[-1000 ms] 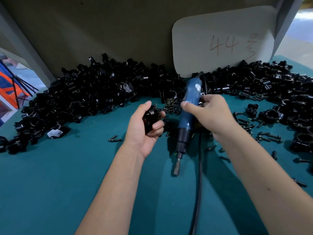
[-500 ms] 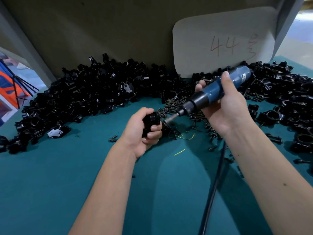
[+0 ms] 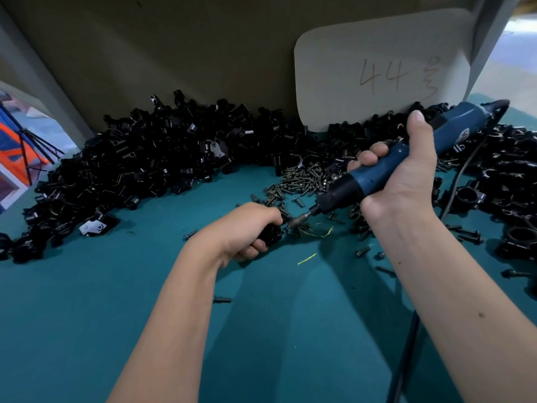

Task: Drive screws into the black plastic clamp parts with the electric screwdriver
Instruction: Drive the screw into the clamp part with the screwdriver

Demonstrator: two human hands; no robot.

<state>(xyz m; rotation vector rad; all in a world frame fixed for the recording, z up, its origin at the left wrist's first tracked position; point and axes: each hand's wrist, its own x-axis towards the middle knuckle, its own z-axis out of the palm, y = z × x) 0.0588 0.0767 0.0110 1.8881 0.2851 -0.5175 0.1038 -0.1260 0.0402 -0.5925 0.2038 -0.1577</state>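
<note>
My left hand (image 3: 247,228) grips a black plastic clamp part (image 3: 269,235) low against the teal table top, fingers curled round it so most of it is hidden. My right hand (image 3: 404,175) holds the blue electric screwdriver (image 3: 406,158) slanted down to the left. Its bit (image 3: 302,219) touches the clamp part at the right side of my left hand. A heap of small dark screws (image 3: 302,184) lies just behind the bit.
A big pile of black clamp parts (image 3: 139,167) runs along the back wall from left to right. More clamps and loose screws (image 3: 517,237) lie at the right. The screwdriver's black cable (image 3: 406,353) runs down under my right forearm. A white card marked 44 (image 3: 380,77) leans at the back.
My right hand swung the screwdriver from pointing down to slanting left, then lowered its bit onto the clamp part. My left hand turned palm down and lowered the part toward the table.
</note>
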